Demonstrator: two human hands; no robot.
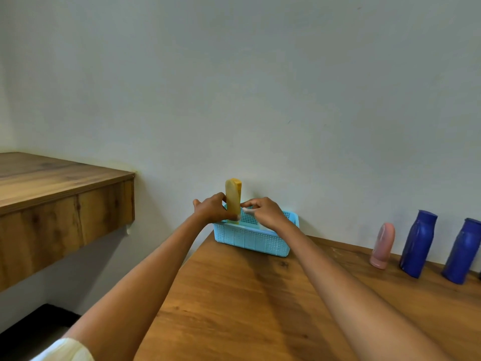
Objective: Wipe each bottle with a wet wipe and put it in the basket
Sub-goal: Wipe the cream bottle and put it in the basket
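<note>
A yellow bottle [233, 198] stands upright at the left end of the light blue basket [251, 239], its lower end inside the rim. My left hand [212, 209] grips the bottle from the left. My right hand [264, 212] is just right of the bottle, over the basket, and pinches a small white wet wipe [247, 210]. A pink bottle [382, 246] and two dark blue bottles [418, 243] [462, 251] stand in a row against the wall on the right.
The basket sits at the far left corner of the wooden table [247, 303], close to the wall. A second wooden counter [57, 194] juts out higher up on the left, with a gap and dark floor between.
</note>
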